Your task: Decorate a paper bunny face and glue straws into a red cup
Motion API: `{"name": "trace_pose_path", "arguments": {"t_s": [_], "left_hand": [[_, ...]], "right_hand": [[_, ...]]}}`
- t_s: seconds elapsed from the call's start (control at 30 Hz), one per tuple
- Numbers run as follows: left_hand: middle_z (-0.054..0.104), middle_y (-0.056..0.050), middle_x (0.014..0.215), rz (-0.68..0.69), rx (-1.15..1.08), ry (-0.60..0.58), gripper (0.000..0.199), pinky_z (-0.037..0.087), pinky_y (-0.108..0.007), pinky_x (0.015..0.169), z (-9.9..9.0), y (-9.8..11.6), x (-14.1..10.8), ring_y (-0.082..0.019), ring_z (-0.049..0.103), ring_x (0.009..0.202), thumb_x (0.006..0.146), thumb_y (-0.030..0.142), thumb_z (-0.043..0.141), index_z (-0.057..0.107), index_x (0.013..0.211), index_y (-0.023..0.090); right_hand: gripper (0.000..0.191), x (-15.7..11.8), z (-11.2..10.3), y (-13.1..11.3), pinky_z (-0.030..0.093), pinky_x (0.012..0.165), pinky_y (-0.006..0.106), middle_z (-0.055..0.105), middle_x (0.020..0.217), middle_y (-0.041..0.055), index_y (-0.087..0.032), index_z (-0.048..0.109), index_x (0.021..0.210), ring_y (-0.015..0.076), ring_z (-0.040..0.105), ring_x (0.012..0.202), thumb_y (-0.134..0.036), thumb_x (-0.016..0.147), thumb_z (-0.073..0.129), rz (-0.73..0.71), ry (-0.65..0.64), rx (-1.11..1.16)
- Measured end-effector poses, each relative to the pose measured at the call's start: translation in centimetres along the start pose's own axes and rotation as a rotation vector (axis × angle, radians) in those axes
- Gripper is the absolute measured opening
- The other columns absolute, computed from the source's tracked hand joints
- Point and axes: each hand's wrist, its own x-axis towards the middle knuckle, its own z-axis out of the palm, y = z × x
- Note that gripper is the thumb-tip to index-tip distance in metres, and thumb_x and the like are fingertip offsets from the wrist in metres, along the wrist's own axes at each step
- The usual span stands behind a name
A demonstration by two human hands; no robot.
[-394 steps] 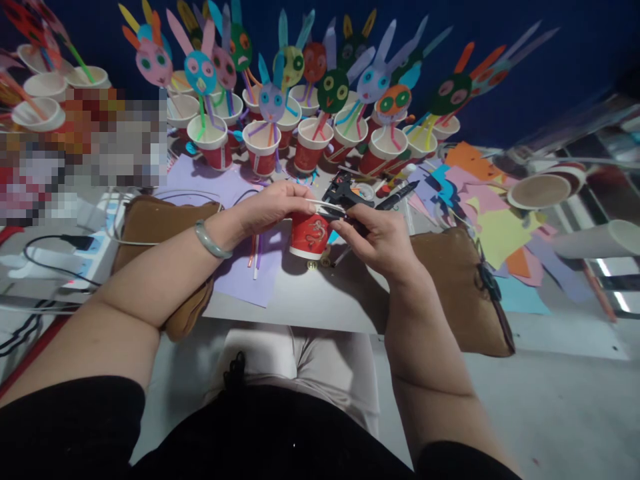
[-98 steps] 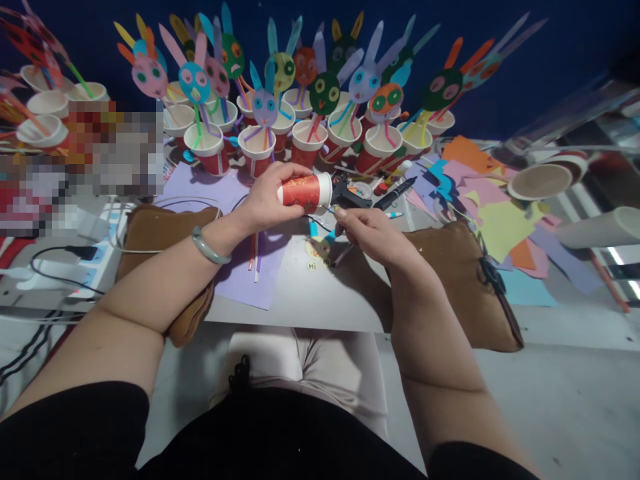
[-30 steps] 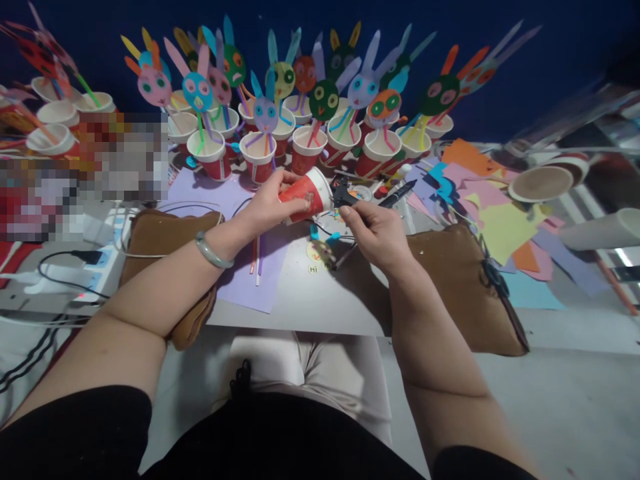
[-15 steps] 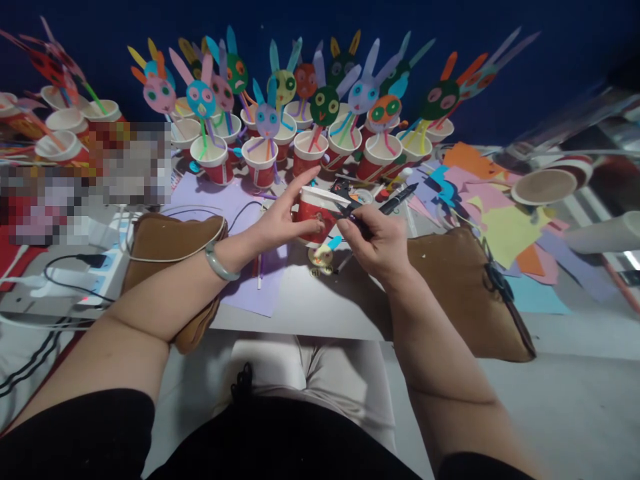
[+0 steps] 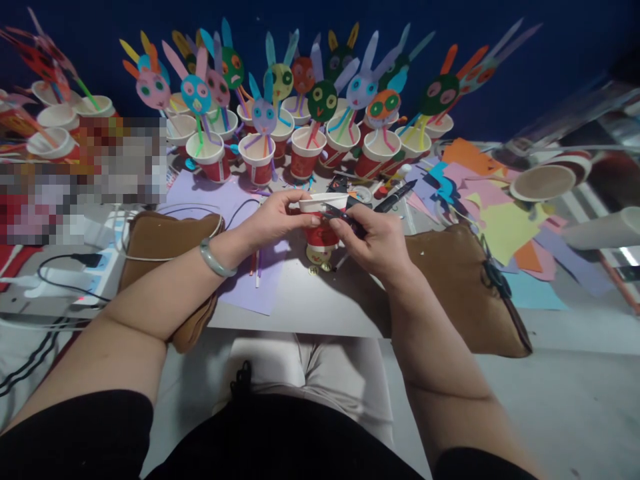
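Note:
My left hand [image 5: 285,217] is closed on a red paper cup [image 5: 323,233] with a white rim, thumb against its near side and fingers near the rim. The cup is held upright over the table. My right hand [image 5: 375,240] grips a black tool [image 5: 345,219] with a pale tip, pointed at the cup's upper side; most of it is hidden, so its kind is unclear. A black marker-like stick [image 5: 400,195] shows just behind the right hand; I cannot tell whether it is held. Small yellow paper discs [image 5: 320,267] lie below the cup.
Behind stand several red cups [image 5: 306,155] with paper rabbit faces on coloured stems. Paper scraps [image 5: 505,227] lie at right. Brown leather pads [image 5: 450,293] lie under both arms, with purple paper [image 5: 250,293] between. A power strip [image 5: 103,273] with cables sits at left.
My left hand's raised index finger has come down onto the cup's rim area. The cup has shifted slightly right and downward. A blue-tipped paper piece in front of it no longer shows.

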Motion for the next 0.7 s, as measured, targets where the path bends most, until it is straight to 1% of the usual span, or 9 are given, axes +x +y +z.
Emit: {"name": "trace_pose_path", "arguments": {"t_s": [0.13,0.3,0.4,0.53,0.7], "left_hand": [[0.069,-0.003,0.09,-0.01,-0.019,-0.007,0.038,0.051,-0.03,0.084,-0.2,0.3,0.1,-0.016,0.065,0.086,0.064,0.039,0.09,0.072,0.087,0.014],[0.069,-0.001,0.087,-0.079,-0.001,-0.026,0.037,0.051,-0.03,0.083,-0.9,0.3,0.3,-0.015,0.065,0.084,0.061,0.032,0.09,0.073,0.089,0.014],[0.069,-0.002,0.087,-0.103,0.019,-0.03,0.033,0.052,-0.032,0.084,-1.2,0.1,0.4,-0.016,0.065,0.085,0.063,0.029,0.088,0.073,0.088,0.014],[0.069,-0.005,0.088,-0.114,0.03,-0.008,0.027,0.053,-0.037,0.089,-1.2,-0.2,0.4,-0.019,0.069,0.09,0.067,0.02,0.085,0.072,0.09,0.012],[0.07,-0.006,0.09,-0.144,0.016,0.046,0.032,0.055,-0.04,0.091,-1.2,-0.6,0.5,-0.023,0.071,0.095,0.065,0.01,0.084,0.072,0.094,0.012]], "right_hand": [[0.044,0.0,-0.1,0.2,0.026,0.056,0.029,0.044,0.055,-0.0019,-0.02,0.063,0.079,0.0119,0.035,0.053,-0.059,0.095,0.051,-0.013,-0.018,0.007],[0.044,0.1,-0.1,0.4,0.025,0.056,0.029,0.046,0.055,-0.0016,-0.02,0.067,0.085,0.0126,0.036,0.053,-0.059,0.095,0.05,-0.019,-0.077,-0.01],[0.044,0.1,0.0,0.5,0.024,0.056,0.03,0.046,0.055,-0.0012,-0.02,0.067,0.081,0.0131,0.037,0.053,-0.06,0.094,0.052,-0.013,-0.085,-0.02],[0.046,0.1,0.2,0.6,0.024,0.057,0.031,0.045,0.053,-0.0009,-0.021,0.065,0.077,0.0141,0.039,0.054,-0.062,0.094,0.052,-0.004,-0.095,-0.013],[0.053,0.3,0.4,0.9,0.025,0.057,0.031,0.044,0.053,0.0002,-0.022,0.064,0.077,0.0154,0.042,0.056,-0.069,0.094,0.048,0.01,-0.118,-0.012]]}}
